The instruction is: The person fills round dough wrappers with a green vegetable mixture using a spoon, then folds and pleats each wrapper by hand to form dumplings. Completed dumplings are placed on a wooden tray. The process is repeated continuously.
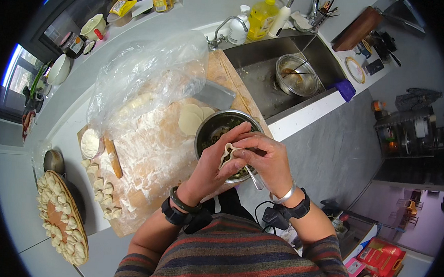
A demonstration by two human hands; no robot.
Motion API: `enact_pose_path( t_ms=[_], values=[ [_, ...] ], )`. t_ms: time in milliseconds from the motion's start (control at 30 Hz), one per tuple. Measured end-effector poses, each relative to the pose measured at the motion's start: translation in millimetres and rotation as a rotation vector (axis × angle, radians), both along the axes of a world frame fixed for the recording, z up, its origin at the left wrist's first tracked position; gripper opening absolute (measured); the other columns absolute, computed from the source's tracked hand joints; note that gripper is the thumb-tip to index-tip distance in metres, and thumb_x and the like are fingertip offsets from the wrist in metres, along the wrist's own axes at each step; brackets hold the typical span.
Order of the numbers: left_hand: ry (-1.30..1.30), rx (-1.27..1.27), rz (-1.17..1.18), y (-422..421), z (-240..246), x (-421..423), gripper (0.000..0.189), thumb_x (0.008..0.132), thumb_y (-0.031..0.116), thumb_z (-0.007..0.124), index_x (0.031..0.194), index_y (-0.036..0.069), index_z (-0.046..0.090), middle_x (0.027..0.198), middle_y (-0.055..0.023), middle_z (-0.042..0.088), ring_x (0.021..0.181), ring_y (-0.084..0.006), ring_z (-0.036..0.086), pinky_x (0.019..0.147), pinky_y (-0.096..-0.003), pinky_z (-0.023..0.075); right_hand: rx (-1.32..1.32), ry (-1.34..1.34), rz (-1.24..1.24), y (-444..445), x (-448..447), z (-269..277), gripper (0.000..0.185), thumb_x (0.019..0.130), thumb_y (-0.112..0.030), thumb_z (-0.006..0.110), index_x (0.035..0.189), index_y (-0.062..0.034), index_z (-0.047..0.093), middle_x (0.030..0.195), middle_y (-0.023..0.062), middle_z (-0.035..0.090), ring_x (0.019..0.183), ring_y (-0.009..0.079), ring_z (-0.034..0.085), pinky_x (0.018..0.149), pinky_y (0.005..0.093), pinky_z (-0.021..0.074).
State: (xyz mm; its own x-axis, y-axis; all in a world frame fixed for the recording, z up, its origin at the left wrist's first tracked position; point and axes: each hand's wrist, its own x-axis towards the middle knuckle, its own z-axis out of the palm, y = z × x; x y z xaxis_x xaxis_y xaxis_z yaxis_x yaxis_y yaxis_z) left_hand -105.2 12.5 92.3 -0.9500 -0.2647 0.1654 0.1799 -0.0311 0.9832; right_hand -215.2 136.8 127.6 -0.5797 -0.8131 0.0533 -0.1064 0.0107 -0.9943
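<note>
Above a metal bowl of dark green filling [208, 128], my left hand [215, 160] cradles a dumpling wrapper [226, 156] with filling inside. The fingers of my right hand [268, 156] pinch the wrapper's edge from the other side. A metal spoon [255, 179] slants out below my right hand; its other end is hidden. Several round dough wrappers [189, 122] overlap on the floured wooden board [145, 172], left of the bowl. Behind them lies a cleaver [215, 95], partly under a clear plastic bag [146, 74] that covers a roll of dough.
A rolling pin [113, 158], a bowl of flour [90, 143] and several folded dumplings [107, 188] are at the board's left. A round tray of dumplings [83, 240] stands beyond. The sink [251, 78] at the upper right holds a metal pot [298, 88].
</note>
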Motion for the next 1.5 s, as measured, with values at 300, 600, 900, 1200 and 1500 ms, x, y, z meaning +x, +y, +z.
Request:
enact_pose_path(
  t_ms=[300, 600, 900, 1200, 1500],
  values=[
    [-0.015, -0.422, 0.238, 3.0, -1.8, 2.8, 0.057, 0.104, 0.043, 0.039, 0.141, 0.0, 0.045, 0.122, -0.0227, 0.063, 0.109, -0.0352, 0.065, 0.091, -0.0361, 0.0509, 0.192, 0.1, -0.041, -2.9, -0.8, 12.3, 0.016, 0.083, -0.002, 0.072, 0.099, -0.0016, 0.071, 0.092, 0.006, 0.07, 0.08, 0.0129, 0.065, 0.07, 0.0243, 0.052],
    [0.041, 0.224, 0.473, 8.6, -7.2, 4.1, 0.056, 0.108, 0.038, 0.028, 0.127, -0.004, 0.058, 0.084, -0.0073, 0.066, 0.059, -0.0096, 0.059, 0.053, -0.0216, 0.0475, -0.022, 0.11, 0.108, 4.9, -11.9, 23.5, 0.041, 0.1, -0.035, 0.054, 0.119, -0.0021, 0.068, 0.127, 0.0141, 0.063, 0.108, 0.0226, 0.062, 0.085, 0.0305, 0.0519],
    [0.047, 0.307, 0.532, 14.5, -13.2, 2.5, 0.057, 0.107, 0.039, 0.028, 0.131, -0.005, 0.056, 0.089, -0.0071, 0.066, 0.07, -0.0094, 0.059, 0.062, -0.0208, 0.0469, -0.071, 0.624, 0.141, 2.4, 6.3, 10.8, 0.045, 0.088, -0.036, 0.069, 0.123, -0.0085, 0.067, 0.133, 0.0148, 0.059, 0.118, 0.0316, 0.057, 0.098, 0.0415, 0.0463],
    [0.032, 0.176, 0.459, 20.4, -7.5, 8.2, 0.06, 0.106, 0.037, 0.028, 0.148, -0.005, 0.032, 0.145, -0.0191, 0.044, 0.126, -0.0216, 0.049, 0.104, -0.0338, 0.0396, 0.011, -0.074, 0.359, -9.2, 12.9, -5.8, 0.082, 0.093, -0.053, 0.059, 0.149, 0.0003, 0.032, 0.15, 0.0193, 0.041, 0.139, 0.0303, 0.039, 0.113, 0.0382, 0.0313],
    [0.123, -0.005, 0.439, 24.7, -9.9, 16.1, 0.067, 0.106, 0.043, 0.028, 0.151, -0.006, 0.023, 0.153, -0.0189, 0.034, 0.129, -0.0247, 0.048, 0.105, -0.0371, 0.0401, 0.007, 0.585, 0.238, -5.1, 23.5, -2.8, 0.063, 0.097, -0.047, 0.054, 0.139, 0.0003, 0.044, 0.142, 0.0164, 0.051, 0.138, 0.0362, 0.041, 0.112, 0.0502, 0.0323]
  ],
)
